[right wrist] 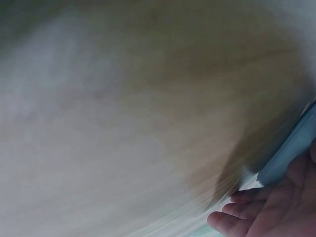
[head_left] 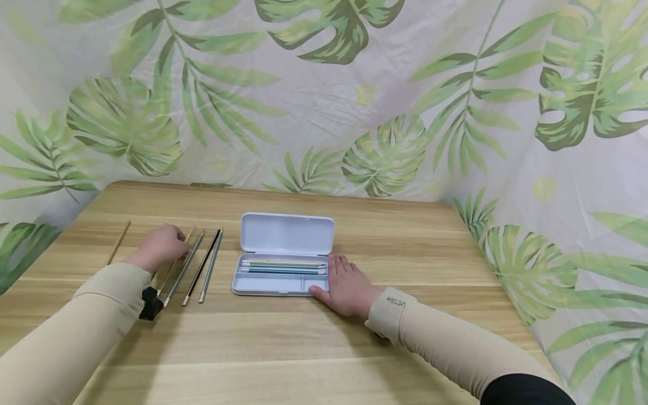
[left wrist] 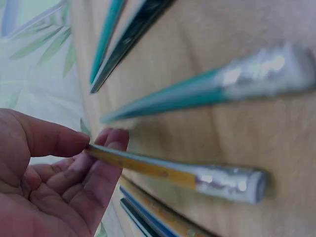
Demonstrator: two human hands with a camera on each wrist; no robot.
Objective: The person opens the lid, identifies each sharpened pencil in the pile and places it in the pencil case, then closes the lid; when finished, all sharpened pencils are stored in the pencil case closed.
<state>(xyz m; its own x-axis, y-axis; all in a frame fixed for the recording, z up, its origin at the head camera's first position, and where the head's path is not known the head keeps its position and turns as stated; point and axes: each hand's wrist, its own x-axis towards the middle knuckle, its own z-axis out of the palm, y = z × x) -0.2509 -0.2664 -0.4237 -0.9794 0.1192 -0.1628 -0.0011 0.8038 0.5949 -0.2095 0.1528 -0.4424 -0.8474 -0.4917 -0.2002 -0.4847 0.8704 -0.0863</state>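
My left hand pinches a yellow pencil between thumb and fingers; its eraser end points away from the palm in the left wrist view. Just right of it lie a teal pencil, a black pencil and another teal pencil. A white pencil case stands with its lid raised, several pencils lying side by side in its long rear compartment. Against the case's right end rests my right hand, fingers straight, thumb at the front corner. The right wrist view shows those fingers beside the case.
Another yellow pencil lies left of my left hand, partly hidden by the arm. More pencils show below the hand in the left wrist view. The wooden table ends at a leaf-patterned cloth behind and at the sides.
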